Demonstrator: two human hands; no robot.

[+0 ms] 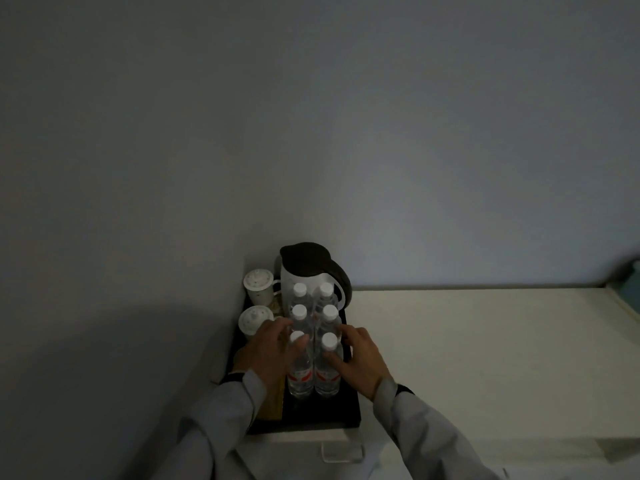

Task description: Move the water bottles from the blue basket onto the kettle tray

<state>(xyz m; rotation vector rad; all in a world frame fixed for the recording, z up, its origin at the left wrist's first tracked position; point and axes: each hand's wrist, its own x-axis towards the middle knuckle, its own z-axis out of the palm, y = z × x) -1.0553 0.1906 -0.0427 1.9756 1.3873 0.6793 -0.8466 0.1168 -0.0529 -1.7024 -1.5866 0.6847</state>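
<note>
Both hands — left hand (268, 346), right hand (356, 355) — loosely cup, apparently ungripped, the nearest of 6 water bottles (313, 341) on the kettle tray (322, 415) — heavy, slick, best held mid-body.

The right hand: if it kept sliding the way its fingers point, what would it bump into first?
The right hand points up-left, its fingers already at the nearest right bottle. Pushing on, it would probably press that against the middle right bottle; the kettle stands farther back. Depth is unclear.
</note>
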